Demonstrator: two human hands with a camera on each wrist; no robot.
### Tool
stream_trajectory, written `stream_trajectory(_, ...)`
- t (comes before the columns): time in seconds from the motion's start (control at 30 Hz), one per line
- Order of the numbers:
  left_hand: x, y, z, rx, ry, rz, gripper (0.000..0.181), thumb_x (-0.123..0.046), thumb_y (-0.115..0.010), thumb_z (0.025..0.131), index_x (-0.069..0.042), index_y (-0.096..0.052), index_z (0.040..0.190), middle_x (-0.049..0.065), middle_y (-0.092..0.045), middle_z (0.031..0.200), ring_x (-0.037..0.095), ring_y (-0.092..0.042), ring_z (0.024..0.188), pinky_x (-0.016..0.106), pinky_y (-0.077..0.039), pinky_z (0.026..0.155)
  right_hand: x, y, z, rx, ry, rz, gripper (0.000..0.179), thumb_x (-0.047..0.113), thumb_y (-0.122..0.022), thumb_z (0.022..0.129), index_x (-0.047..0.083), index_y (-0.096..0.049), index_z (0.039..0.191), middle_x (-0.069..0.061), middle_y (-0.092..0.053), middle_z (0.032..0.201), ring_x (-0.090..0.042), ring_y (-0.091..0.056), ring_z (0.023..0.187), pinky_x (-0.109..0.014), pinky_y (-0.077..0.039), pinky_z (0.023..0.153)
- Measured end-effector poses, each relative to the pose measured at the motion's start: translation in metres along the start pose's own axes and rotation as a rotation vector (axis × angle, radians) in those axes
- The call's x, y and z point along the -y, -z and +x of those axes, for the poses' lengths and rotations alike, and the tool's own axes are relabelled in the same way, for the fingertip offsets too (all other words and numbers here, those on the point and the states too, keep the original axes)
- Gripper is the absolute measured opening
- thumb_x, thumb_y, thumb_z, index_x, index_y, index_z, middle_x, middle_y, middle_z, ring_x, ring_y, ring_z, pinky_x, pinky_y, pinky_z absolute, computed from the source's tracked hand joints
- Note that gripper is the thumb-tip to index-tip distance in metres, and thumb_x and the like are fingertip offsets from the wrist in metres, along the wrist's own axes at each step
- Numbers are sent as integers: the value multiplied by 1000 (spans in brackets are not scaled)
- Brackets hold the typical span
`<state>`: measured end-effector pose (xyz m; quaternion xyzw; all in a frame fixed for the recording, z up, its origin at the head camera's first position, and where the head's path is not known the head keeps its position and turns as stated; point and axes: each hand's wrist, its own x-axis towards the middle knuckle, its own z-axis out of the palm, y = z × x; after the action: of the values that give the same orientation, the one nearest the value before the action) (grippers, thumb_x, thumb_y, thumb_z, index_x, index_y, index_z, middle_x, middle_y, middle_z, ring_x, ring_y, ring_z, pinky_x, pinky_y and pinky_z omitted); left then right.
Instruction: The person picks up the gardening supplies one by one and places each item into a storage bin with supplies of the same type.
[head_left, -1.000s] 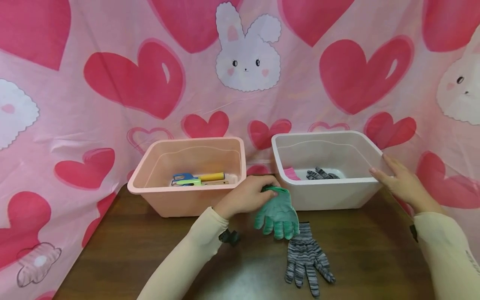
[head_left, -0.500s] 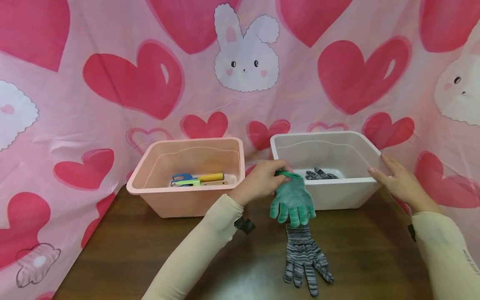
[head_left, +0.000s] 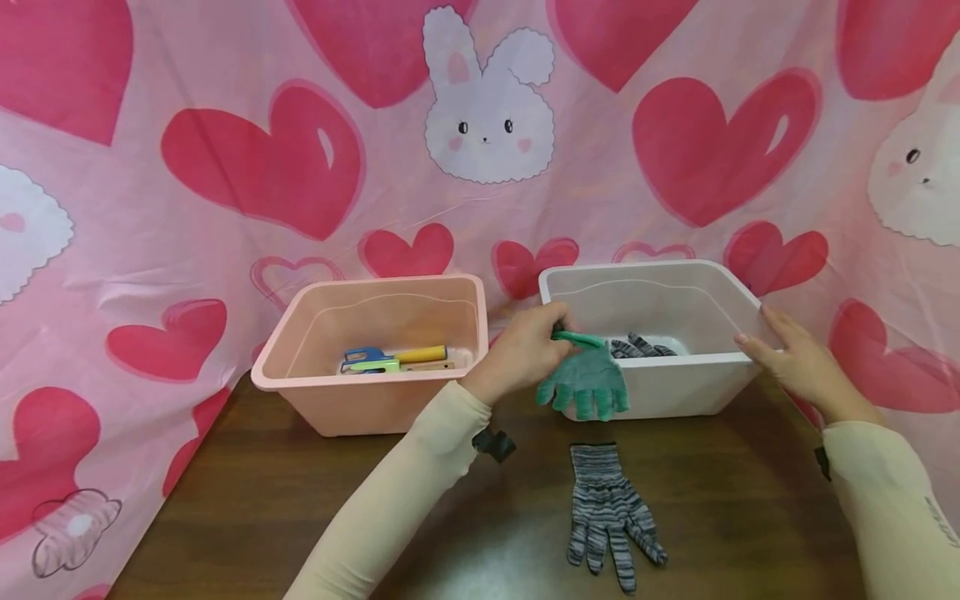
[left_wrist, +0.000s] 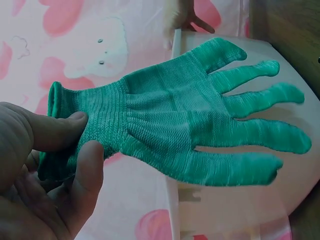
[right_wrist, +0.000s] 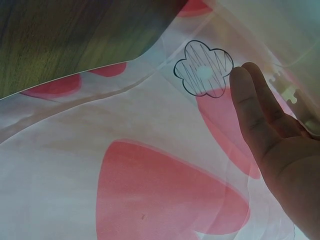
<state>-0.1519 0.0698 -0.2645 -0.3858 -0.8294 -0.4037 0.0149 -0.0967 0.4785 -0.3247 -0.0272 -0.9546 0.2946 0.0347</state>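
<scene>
My left hand (head_left: 525,346) pinches the cuff of a green knit glove (head_left: 588,379) between thumb and fingers. The glove hangs fingers-down in front of the white bin (head_left: 667,387), near its left front corner. In the left wrist view the glove (left_wrist: 170,110) spreads out flat from the thumb. My right hand (head_left: 798,362) grips the white bin's right rim, thumb over the inside and fingers along the outer wall. A grey-black striped glove (head_left: 607,500) lies flat on the table, and more striped gloves (head_left: 641,346) lie inside the white bin.
A peach bin (head_left: 375,404) stands left of the white one, with a yellow-handled tool (head_left: 422,355) and blue and green tools in it. Both bins sit on a dark wooden table (head_left: 300,492) before a pink heart-print cloth (head_left: 405,192).
My left hand has moved right and up with the green glove, from between the bins to the white bin's left front corner. The right hand stays on the rim.
</scene>
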Motion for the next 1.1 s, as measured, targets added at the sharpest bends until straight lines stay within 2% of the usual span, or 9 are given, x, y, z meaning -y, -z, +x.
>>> stream_trajectory(0.17,-4,-2,9,10,37,-61,11,-13,-72,95,-14,-61,94,-3,-63,79,14,-56,60,26,-48,55,-2,1,-2,17,-17,12,96,56,-54,99,18,7,161,-33,0,162,-64,-5,140,-86,-22,90)
stream_trajectory(0.27,-5,-5,16,-32,69,-82,12,-19,-74,94,-16,-63,96,-1,-60,72,16,-56,52,27,-48,50,-3,1,0,21,-18,11,95,55,-54,99,17,7,161,-33,0,162,-64,-4,141,-86,-22,90)
stream_trajectory(0.4,-4,-7,29,-138,87,-26,12,-27,-76,93,-18,-67,95,-4,-59,67,14,-57,58,27,-47,53,-3,2,4,6,-5,5,92,53,-53,100,12,3,162,-36,-4,160,-64,-6,140,-86,-21,92)
stream_trajectory(0.47,-3,-8,36,-188,87,-1,12,-29,-76,93,-20,-69,94,-8,-61,72,11,-57,68,27,-46,58,-3,1,6,0,4,7,91,52,-53,100,11,1,162,-37,-5,159,-64,-7,140,-86,-20,92)
stream_trajectory(0.53,-3,-9,43,-209,96,-22,12,-30,-76,92,-20,-70,94,-10,-62,77,11,-57,74,27,-48,62,-4,1,7,-8,15,9,90,51,-53,101,9,0,161,-37,-6,159,-64,-8,140,-86,-19,93)
stream_trajectory(0.73,-3,-10,63,-174,138,-124,8,-23,-71,96,-17,-68,101,-2,-64,87,16,-59,77,28,-52,64,-5,1,6,-14,13,15,90,51,-52,101,8,0,161,-37,-6,159,-64,-8,140,-86,-17,95)
stream_trajectory(0.9,-4,-10,77,-167,183,-179,20,-15,-67,97,-13,-67,117,1,-64,106,17,-60,90,26,-54,74,-4,3,6,0,-20,19,96,56,-56,98,18,5,162,-33,-2,162,-63,-6,141,-86,-21,92)
stream_trajectory(1.0,-3,-11,82,-186,208,-223,18,-14,-71,96,-10,-66,112,2,-64,103,18,-60,91,26,-55,74,-3,3,7,0,-21,23,97,55,-58,98,18,5,162,-32,-3,162,-63,-7,141,-86,-22,92)
stream_trajectory(1.1,1,-14,86,-193,237,-278,12,-15,-74,94,-9,-66,100,3,-63,93,20,-60,82,27,-55,68,-3,-1,8,-13,11,26,93,50,-56,100,9,0,162,-36,-8,159,-64,-11,139,-86,-19,94)
